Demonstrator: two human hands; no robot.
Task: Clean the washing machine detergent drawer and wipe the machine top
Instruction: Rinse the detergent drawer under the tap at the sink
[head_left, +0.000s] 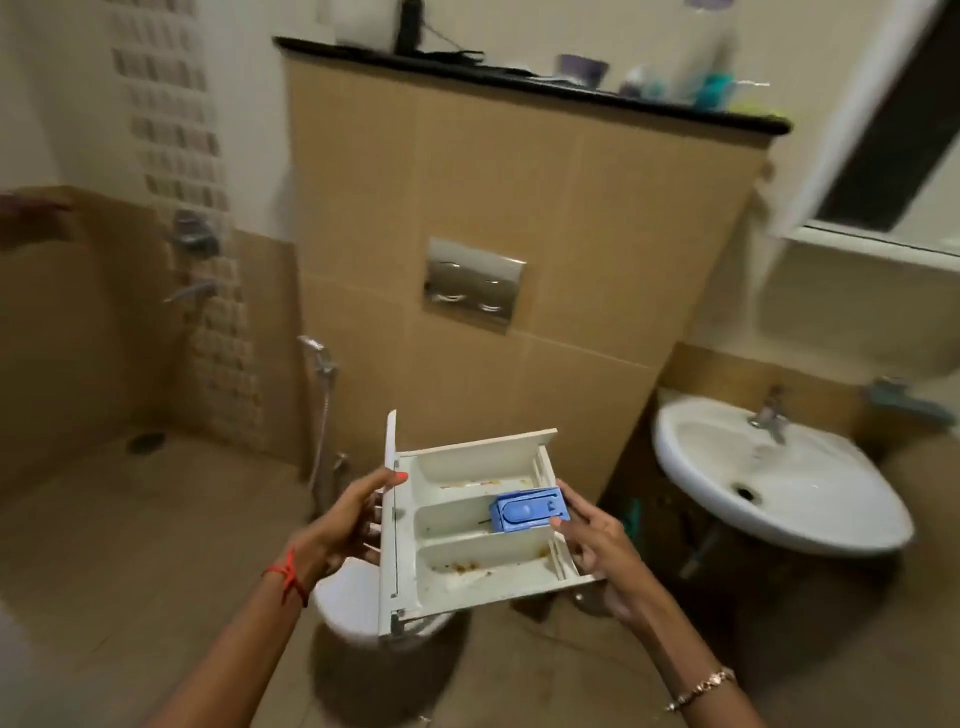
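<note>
White plastic detergent drawer (467, 530), stained; glossy ceramic basin (810, 499); brushed-looking metal flush plate (474, 283); wall tiles (597, 208) seemingly matt.

White plastic three-compartment detergent drawer (457, 522) held level in mid-air, both hands on it. Left hand (345, 519) grips the front-panel end, thumb on top. Right hand (597, 540) supports the opposite end from below. Blue plastic insert (527, 512) sits at the right end of the middle compartment. Brown residue in near and far compartments. White toilet (348, 603) directly below. White ceramic wash basin (685, 467) to the right, chrome flush plate (474, 283) on far tan-tiled wall.
</note>
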